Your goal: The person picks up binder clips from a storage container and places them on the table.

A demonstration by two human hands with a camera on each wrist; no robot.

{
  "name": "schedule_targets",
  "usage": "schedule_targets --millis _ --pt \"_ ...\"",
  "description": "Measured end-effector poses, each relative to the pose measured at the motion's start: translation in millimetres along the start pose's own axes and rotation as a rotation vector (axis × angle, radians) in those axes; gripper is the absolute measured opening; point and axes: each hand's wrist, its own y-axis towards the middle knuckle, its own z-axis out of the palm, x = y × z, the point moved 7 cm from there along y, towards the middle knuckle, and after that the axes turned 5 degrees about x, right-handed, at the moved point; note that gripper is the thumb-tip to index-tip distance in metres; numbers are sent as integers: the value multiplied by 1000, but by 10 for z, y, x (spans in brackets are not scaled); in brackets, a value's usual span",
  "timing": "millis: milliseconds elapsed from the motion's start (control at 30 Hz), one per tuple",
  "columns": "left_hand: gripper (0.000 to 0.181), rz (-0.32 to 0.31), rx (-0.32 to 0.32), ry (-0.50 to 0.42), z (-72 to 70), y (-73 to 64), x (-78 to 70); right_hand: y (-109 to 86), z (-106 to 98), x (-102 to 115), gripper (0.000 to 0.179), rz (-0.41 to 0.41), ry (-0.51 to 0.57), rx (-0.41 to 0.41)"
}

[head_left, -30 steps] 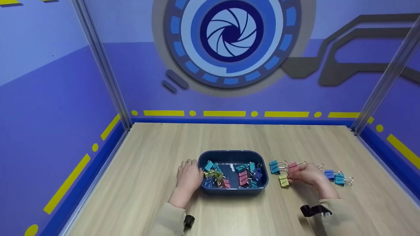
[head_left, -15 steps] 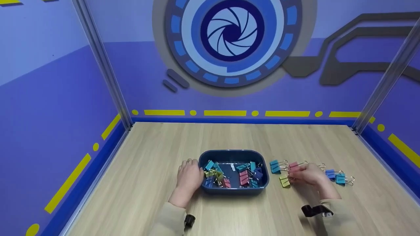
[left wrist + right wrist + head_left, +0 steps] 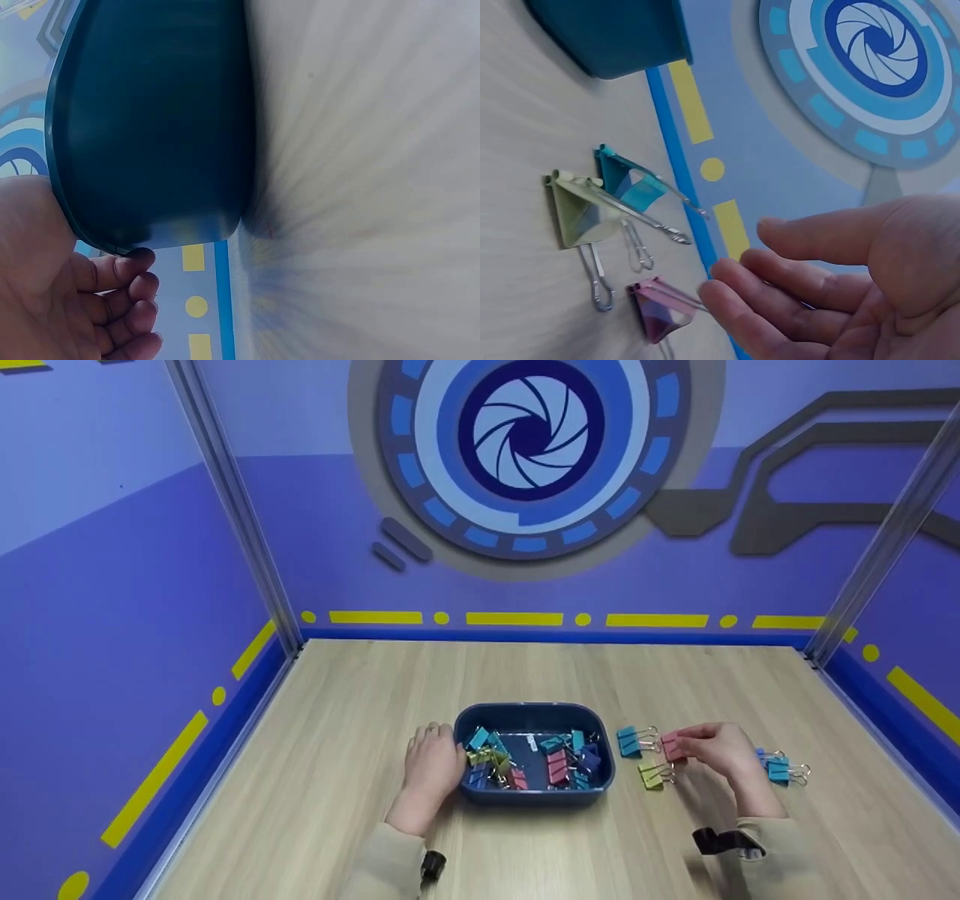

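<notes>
My left hand grips the left end of a dark blue plastic box, its fingers curled at the rim in the left wrist view. Inside the box lie two groups of colored binder clips. My right hand is over a pink binder clip on the table. In the right wrist view its thumb and fingers stand apart, with fingertips right at the handle of the pink clip. A yellow-green binder clip and a teal binder clip lie close by, handles spread.
Another teal binder clip and a partly hidden blue binder clip lie right of my right hand. The wooden table ends at printed blue walls at the back and both sides.
My right hand has left the yellow-green clip's handles and shifted up and slightly right to the pink clip, its fingers spreading. The left hand and the box have stayed put.
</notes>
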Motion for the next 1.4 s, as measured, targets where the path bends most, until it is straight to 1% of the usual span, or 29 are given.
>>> schedule_targets --millis 133,233,333,433,600,767,967,1100,1200,1333,1400 --pt "29 3 -3 5 -11 -3 -4 -37 -47 82 38 -8 -39 -60" --pt "27 11 -15 11 -22 -13 -13 -67 -62 173 37 -39 -59 -108" --pt "26 19 -25 12 -24 -14 -20 -98 -51 271 37 -71 -63 -145" --pt "26 19 -22 8 -21 -9 -17 -111 10 353 38 -81 -26 -148" --pt "28 1 -1 -2 -20 0 -1 -90 200 510 36 -108 44 -122" --pt "29 -10 6 -3 -26 9 12 -71 446 710 27 -173 7 -96" --pt "30 -24 25 -23 -8 12 24 -29 739 939 16 -211 -30 -79" --pt "30 -22 24 -22 7 8 23 24 933 1077 11 -266 -84 -54" --pt "28 -10 12 -7 12 0 14 57 1060 1156 8 -298 -160 -61" --pt "26 -2 0 -4 13 -6 6 81 1191 1218 7 -295 -272 -78" --pt "27 -2 0 -10 13 -6 5 85 1244 1242 9 -291 -324 -75"
